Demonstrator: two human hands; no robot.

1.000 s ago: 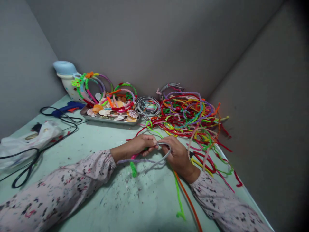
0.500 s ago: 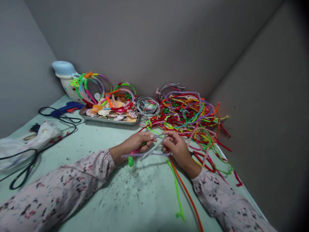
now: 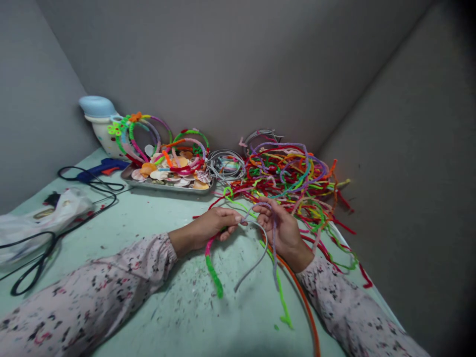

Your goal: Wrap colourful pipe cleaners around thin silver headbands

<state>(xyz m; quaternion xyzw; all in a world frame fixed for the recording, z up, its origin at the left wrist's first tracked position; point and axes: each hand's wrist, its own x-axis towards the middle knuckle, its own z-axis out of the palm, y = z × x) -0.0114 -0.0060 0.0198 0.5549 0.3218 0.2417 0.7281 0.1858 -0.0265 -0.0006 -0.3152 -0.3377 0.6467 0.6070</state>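
Centre frame, low over the tabletop (image 3: 156, 218): left hand (image 3: 213, 224) grip pinched shut on a bare grey headband (image 3: 256, 248); right hand (image 3: 284, 229) loosely curled around a lilac pipe cleaner (image 3: 274, 248). Beyond, upper centre-right, tangled pipe cleaners (image 3: 293, 173).

You wear a soft, light pink top with long sleeves. Little black, grey and red specks dot the cloth all over. Each sleeve puckers in tight at your wrist, and your hands are bare.

No text, label, brand, number or sign can be read on anything here.
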